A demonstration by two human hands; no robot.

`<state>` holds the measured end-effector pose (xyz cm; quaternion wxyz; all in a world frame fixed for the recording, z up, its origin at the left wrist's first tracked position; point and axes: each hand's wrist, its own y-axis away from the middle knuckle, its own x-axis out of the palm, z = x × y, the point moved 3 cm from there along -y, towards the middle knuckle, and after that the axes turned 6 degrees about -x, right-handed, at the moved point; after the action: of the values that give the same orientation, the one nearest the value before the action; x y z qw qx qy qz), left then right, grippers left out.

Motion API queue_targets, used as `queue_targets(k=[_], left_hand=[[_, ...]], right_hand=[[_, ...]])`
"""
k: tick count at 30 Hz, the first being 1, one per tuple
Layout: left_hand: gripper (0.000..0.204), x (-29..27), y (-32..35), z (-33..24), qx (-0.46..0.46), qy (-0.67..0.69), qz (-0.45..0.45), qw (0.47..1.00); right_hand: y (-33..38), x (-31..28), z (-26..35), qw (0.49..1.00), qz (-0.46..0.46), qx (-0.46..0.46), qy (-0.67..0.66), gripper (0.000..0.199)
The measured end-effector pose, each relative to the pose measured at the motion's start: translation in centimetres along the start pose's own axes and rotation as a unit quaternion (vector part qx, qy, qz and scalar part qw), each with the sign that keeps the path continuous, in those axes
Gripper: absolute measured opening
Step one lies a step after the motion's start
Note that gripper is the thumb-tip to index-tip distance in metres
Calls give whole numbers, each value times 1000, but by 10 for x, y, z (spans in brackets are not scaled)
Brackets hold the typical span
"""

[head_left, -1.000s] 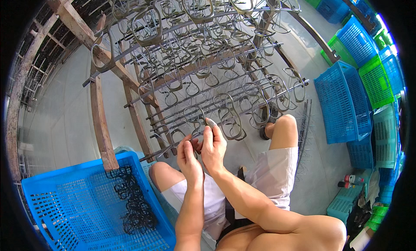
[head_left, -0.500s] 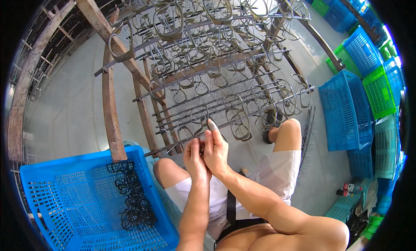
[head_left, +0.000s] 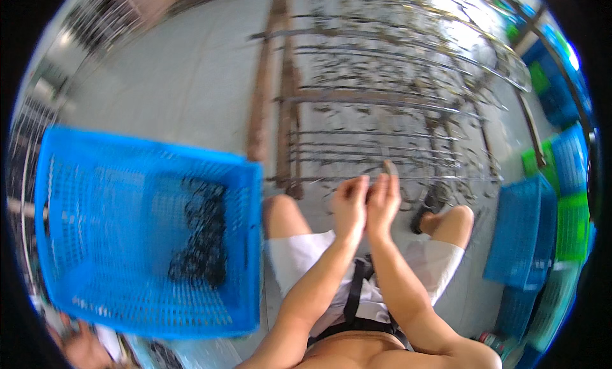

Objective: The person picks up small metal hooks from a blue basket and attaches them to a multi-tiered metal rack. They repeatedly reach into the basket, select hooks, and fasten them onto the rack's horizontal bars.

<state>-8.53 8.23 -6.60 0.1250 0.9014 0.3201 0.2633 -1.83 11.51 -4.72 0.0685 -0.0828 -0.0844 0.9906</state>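
Note:
My left hand (head_left: pixel 350 206) and my right hand (head_left: pixel 384 202) are held together in front of the rack, above my lap. The left fingers curl inward, and the right fingers are pressed together and point forward, with a greyish covering on one fingertip. Something dark shows between the palms, too blurred to name. Just beyond them, eyeglass frames (head_left: pixel 347 66) hang in rows on the metal rods (head_left: pixel 376 133) of a rack, smeared by motion. To my left stands a blue plastic basket (head_left: pixel 150 149) with a pile of black eyeglass frames (head_left: pixel 204 238) along its right side.
Brown rack posts (head_left: pixel 260 108) rise beyond my left knee. On the right are stacked blue crates (head_left: pixel 519 232) and green crates (head_left: pixel 572 225). My shoe (head_left: pixel 431 206) is near the rack's lower right. Another person's arm (head_left: pixel 86 350) shows at the lower left.
My view has swung left, so the basket shows more fully and the rack and hands sit further right in the picture. My hands stay together.

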Motion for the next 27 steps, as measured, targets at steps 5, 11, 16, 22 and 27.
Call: queue_targets(k=[5,11,16,22,27], left_hand=[[34,-56,24,-21,103,-134,62,984],[30,-307,-33,-86,116,-311,-296,895],[63,-403,-92,-19,-184,-594,-316,717],[63,-396,-126,-13,-261,-509,-416,707],[45,-430,-128,0,-214,-612,-412,640]], right_hand=[[8,-5,5,971,66,76,-215,32],[12,-21,11,979,150,79,-116,39],[13,-20,-3,978,194,25,-67,51],[22,-48,11,970,236,53,-18,49],[29,-58,15,964,253,83,21,54]])
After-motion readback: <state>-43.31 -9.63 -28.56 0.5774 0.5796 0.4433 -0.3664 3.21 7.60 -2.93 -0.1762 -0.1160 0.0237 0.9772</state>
